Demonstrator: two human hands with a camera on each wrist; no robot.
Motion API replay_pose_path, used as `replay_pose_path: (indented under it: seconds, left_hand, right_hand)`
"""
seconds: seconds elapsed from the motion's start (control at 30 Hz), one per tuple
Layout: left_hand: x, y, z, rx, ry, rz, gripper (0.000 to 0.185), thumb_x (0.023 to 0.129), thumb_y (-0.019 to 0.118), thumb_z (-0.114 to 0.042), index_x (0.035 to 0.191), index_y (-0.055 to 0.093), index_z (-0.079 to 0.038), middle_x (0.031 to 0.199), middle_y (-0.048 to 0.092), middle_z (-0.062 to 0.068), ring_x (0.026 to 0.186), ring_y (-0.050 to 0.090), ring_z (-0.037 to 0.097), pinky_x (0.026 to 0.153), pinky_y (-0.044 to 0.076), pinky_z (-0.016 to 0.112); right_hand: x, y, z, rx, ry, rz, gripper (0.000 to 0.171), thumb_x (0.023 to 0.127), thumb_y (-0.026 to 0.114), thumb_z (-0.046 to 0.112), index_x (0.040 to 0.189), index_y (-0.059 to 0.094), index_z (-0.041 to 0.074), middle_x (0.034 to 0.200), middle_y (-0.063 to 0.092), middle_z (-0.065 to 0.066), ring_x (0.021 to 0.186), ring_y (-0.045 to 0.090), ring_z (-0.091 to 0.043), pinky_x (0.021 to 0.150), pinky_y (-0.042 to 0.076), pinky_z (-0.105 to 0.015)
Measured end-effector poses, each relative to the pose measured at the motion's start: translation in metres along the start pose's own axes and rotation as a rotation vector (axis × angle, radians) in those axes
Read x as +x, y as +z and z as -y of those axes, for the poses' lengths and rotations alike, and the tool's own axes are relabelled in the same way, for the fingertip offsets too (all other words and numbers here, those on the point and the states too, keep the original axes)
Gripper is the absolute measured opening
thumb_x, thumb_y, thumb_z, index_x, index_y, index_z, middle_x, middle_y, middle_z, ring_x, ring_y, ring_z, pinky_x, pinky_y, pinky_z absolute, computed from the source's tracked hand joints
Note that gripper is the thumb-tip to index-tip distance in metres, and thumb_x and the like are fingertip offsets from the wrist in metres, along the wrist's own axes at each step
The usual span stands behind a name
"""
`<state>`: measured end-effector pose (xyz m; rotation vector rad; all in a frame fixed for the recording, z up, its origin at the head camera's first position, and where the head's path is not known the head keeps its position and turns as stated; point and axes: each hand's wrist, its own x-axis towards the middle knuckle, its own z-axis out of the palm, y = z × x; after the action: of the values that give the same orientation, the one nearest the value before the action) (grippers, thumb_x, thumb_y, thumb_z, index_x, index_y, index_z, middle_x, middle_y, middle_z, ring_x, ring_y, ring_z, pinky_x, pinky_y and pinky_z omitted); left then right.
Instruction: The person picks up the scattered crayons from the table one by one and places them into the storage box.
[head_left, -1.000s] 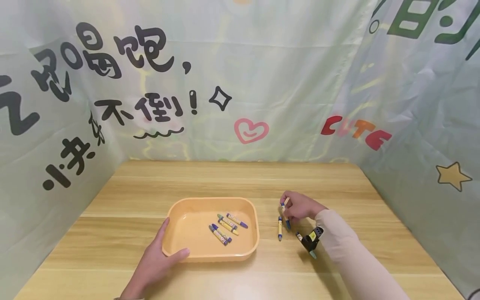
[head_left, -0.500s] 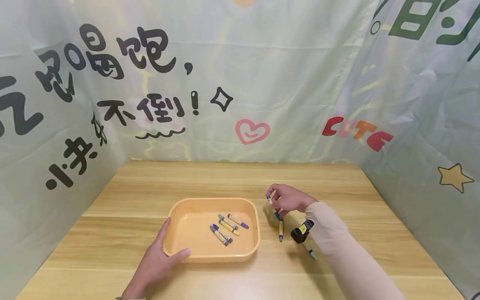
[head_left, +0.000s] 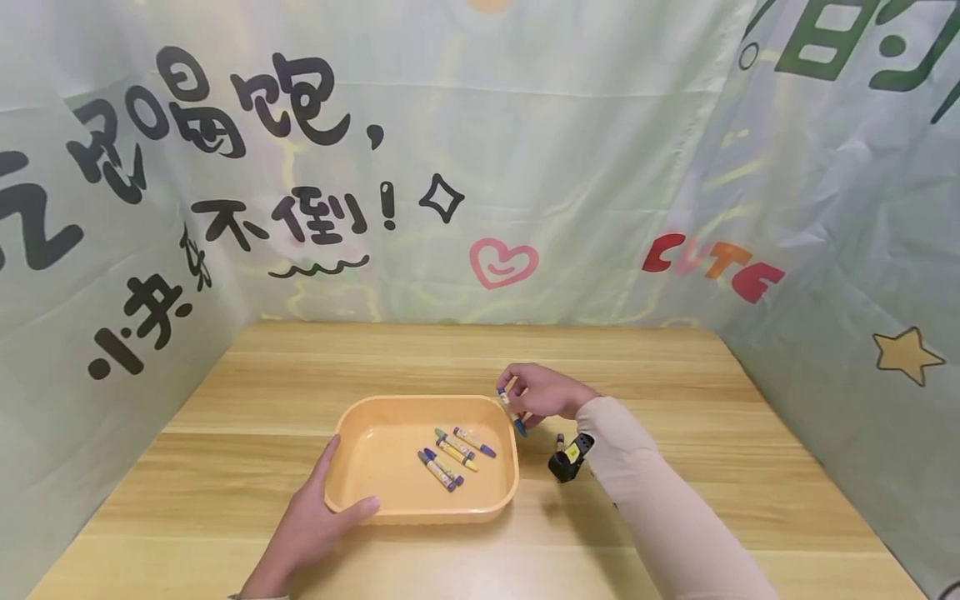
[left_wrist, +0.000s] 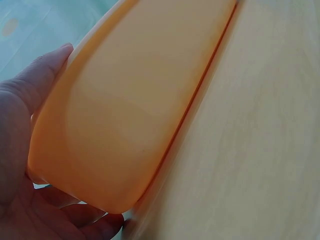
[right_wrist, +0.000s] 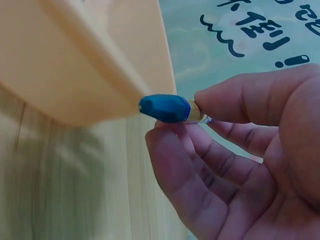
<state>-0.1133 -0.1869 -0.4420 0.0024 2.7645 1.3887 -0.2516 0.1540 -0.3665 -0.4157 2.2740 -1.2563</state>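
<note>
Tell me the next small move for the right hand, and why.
Probably carry the crayon a little further left over the tray and let go. The right hand pinches it just beyond the tray's right rim, four crayons already lie inside, and the left hand steadies the tray.
</note>
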Motion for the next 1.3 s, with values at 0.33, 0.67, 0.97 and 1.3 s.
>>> replay_pose_path:
  seconds: [0.33,0.67,0.97,1.3]
  left_hand:
    - [-0.001,0.002,0.001,0.015,-0.022,0.011,0.11,0.08,0.076,-0.047,0.157,0.004,-0.014,0.148,0.031,0.032,0.125,0.044,0.05,0.1,0.036,0.062]
    - [-0.002,0.003,0.002,0.011,-0.017,0.016,0.11,0.081,0.075,-0.046,0.157,0.003,-0.013,0.144,0.035,0.035,0.12,0.051,0.047,0.097,0.041,0.059]
    - [0.0,0.0,0.001,0.014,-0.025,0.02,0.111,0.08,0.075,-0.049,0.157,0.003,-0.015,0.148,0.029,0.034,0.126,0.043,0.051,0.101,0.035,0.062]
    - [-0.001,-0.001,-0.001,0.029,-0.019,0.03,0.109,0.082,0.074,-0.047,0.157,0.002,-0.012,0.144,0.034,0.037,0.119,0.051,0.047,0.096,0.042,0.059]
  right_hand:
    - [0.008,0.015,0.013,-0.004,-0.013,0.032,0.029,0.09,0.058,-0.001,0.119,0.053,0.0,0.093,0.058,-0.015,0.07,0.059,-0.022,0.065,0.057,-0.044]
    - [0.022,0.031,0.026,-0.05,-0.002,0.089,0.03,0.089,0.059,-0.004,0.118,0.054,-0.001,0.088,0.058,-0.012,0.067,0.059,-0.019,0.063,0.058,-0.039]
    - [0.035,0.055,0.034,-0.101,0.037,0.145,0.028,0.085,0.064,-0.006,0.11,0.058,0.004,0.088,0.058,-0.008,0.068,0.061,-0.018,0.062,0.057,-0.034]
    - [0.041,0.076,0.037,-0.177,0.091,0.182,0.027,0.083,0.067,-0.008,0.104,0.059,0.007,0.077,0.056,-0.005,0.059,0.057,-0.015,0.055,0.052,-0.025]
